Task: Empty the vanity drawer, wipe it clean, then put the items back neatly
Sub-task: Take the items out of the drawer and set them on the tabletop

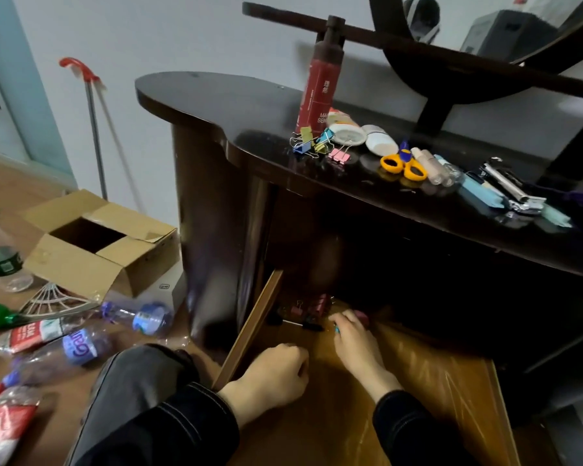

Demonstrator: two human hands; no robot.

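There is a single wide-angle view, worn on the person's head. It faces forward and steeply down into the open drawer (428, 381), which lies close below. The left hand (273, 371) and right hand (354, 341) enter from the bottom edge. The table (216, 95) top sits farther off, upper right. The floor (14, 196) fills the left side, and the mirror (485, 25) is cut by the top edge.

Open drawer (249, 331) (pink binder clips (318, 306) at back)
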